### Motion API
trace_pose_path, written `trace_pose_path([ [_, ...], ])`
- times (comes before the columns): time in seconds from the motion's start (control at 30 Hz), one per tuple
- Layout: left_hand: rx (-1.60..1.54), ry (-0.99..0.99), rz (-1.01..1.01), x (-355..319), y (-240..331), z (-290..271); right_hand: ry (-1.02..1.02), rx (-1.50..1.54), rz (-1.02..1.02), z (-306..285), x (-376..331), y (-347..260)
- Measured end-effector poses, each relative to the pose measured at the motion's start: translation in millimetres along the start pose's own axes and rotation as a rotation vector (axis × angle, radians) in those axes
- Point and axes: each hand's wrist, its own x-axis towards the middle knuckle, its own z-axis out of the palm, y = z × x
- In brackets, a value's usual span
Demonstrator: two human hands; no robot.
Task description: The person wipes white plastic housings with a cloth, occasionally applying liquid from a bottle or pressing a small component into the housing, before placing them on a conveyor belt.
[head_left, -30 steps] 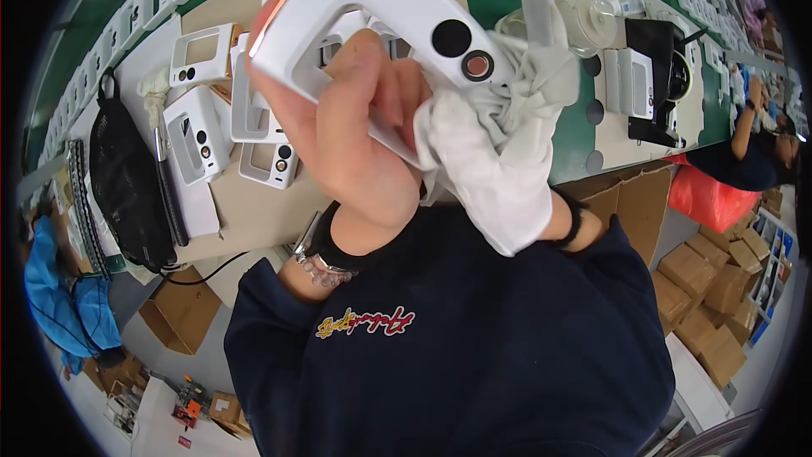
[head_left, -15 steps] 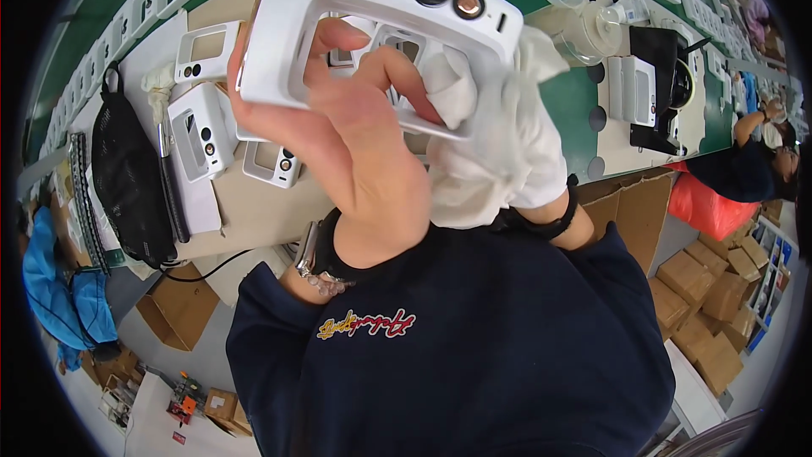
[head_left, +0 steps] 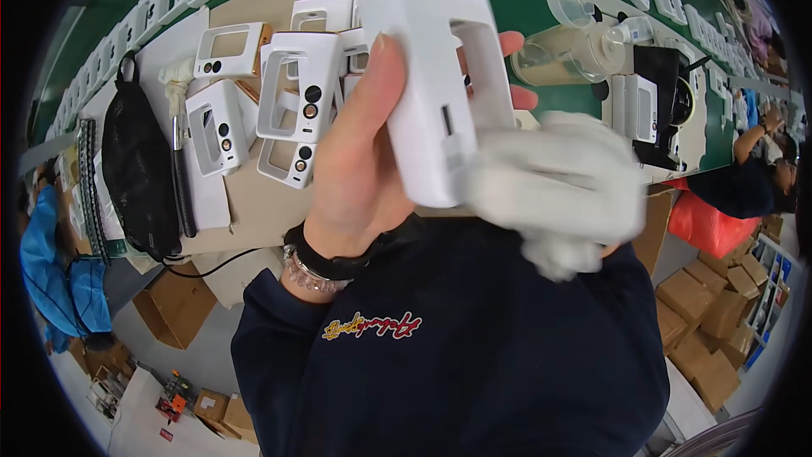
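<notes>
A white plastic housing (head_left: 427, 110) with a large rectangular opening is held up in front of my chest, its narrow slotted side toward me. My left hand (head_left: 359, 152) grips it, thumb on the near side and fingertips showing past the far side. White fabric covers my right hand (head_left: 550, 190), which is blurred beside the housing's lower right edge. A white cloth (head_left: 562, 254) is bunched there and hangs below the hand. Its fingers are hidden, and glove and cloth are hard to tell apart.
Several similar white housings (head_left: 296, 89) lie on the table at left, by a black mesh pouch (head_left: 135, 161) and a brush (head_left: 178, 110). Clear plastic containers (head_left: 558, 55) and a black stand (head_left: 655, 110) are at right. More housings line the far edge. Another person (head_left: 744, 169) is at far right.
The housing has been lowered and turned from its wide front face to its narrow side. My right hand and the cloth have come out of its opening and swung down to the right.
</notes>
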Motion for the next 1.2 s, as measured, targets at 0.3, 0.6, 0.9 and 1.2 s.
trace_pose_path([
  [0.3,-0.361,-0.178,0.071,-13.8,-4.7,-30.0,0.088,0.031,0.191,-1.3,6.2,-7.6],
  [0.6,-0.198,-0.119,0.098,-9.0,2.2,-9.7,-0.309,-0.103,0.399,12.9,-57.9,1.8],
  [0.9,-0.024,0.01,0.106,-7.1,-8.4,1.0,0.043,0.003,0.372,3.9,-75.1,-3.0],
  [1.2,0.833,0.019,0.678,-3.2,-20.4,-0.4,0.674,0.588,0.635,36.1,20.2,-19.6],
])
